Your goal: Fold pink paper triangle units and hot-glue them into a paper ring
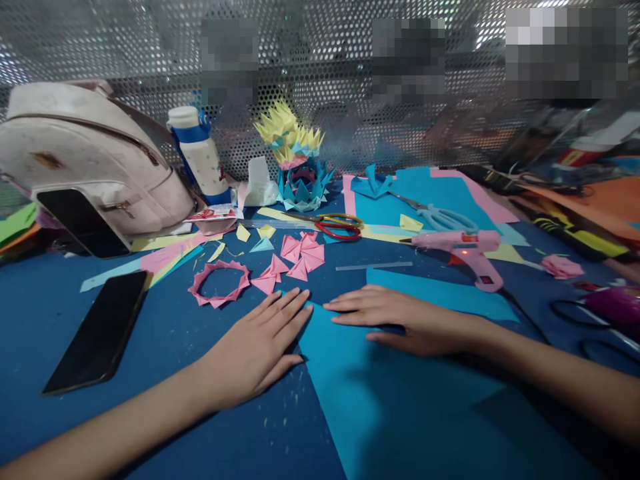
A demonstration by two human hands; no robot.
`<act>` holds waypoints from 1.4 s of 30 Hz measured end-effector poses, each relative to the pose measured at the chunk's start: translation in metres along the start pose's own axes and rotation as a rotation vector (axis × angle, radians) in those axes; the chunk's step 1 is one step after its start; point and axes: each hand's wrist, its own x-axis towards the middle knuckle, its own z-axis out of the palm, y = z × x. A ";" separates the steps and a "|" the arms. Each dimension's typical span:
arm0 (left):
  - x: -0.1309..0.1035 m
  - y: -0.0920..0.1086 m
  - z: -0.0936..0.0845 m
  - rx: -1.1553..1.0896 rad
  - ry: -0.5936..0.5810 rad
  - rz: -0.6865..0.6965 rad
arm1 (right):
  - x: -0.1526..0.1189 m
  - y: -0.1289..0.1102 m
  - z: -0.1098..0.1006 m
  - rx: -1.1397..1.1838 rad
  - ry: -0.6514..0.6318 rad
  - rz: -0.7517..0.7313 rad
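A large sheet of blue paper (345, 393) lies in front of me on the dark blue tabletop. My left hand (265, 340) rests flat at the sheet's left edge, fingers stretched out, its fingertips near the far left corner. Above the sheet's far part, my right hand (395, 317) lies palm down with fingers extended and the thumb apart. Neither hand grips anything. Just beyond my left hand are several folded pink paper triangles (305, 253) and a zigzag pink paper ring (219, 283). Another blue paper piece (440, 293) lies behind my right wrist.
A pink glue gun (465, 253) with a lit orange light stands right, its cord trailing back. Red-and-yellow scissors (340, 227) and light blue scissors (445, 219) lie behind. Phones (100, 333), a backpack (90, 160), a bottle (200, 157) and a paper model (300, 187) stand around.
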 end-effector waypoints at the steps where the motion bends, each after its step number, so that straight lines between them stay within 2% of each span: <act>1: 0.000 0.000 0.000 0.004 0.001 0.000 | 0.000 0.000 0.000 0.005 0.004 -0.006; 12: -0.001 0.001 0.002 -0.015 -0.031 0.003 | -0.002 0.004 -0.001 0.093 0.048 0.019; 23: 0.000 -0.001 0.000 -0.075 -0.075 -0.016 | -0.001 -0.008 -0.013 0.185 0.004 0.070; 27: 0.001 -0.002 0.000 -0.067 -0.091 -0.021 | -0.003 -0.041 -0.019 0.022 -0.070 0.042; 29: 0.001 -0.001 0.000 -0.054 -0.096 -0.025 | -0.002 -0.061 -0.022 -0.062 -0.122 -0.030; 32: 0.001 0.000 0.000 -0.045 -0.082 -0.028 | 0.001 -0.082 -0.021 -0.142 -0.114 -0.129; 35: 0.000 0.001 0.000 -0.047 -0.055 -0.038 | 0.003 -0.084 -0.014 -0.245 -0.127 -0.179; 42: 0.000 0.002 -0.001 -0.036 -0.036 -0.031 | 0.001 -0.065 0.003 -0.401 -0.173 -0.224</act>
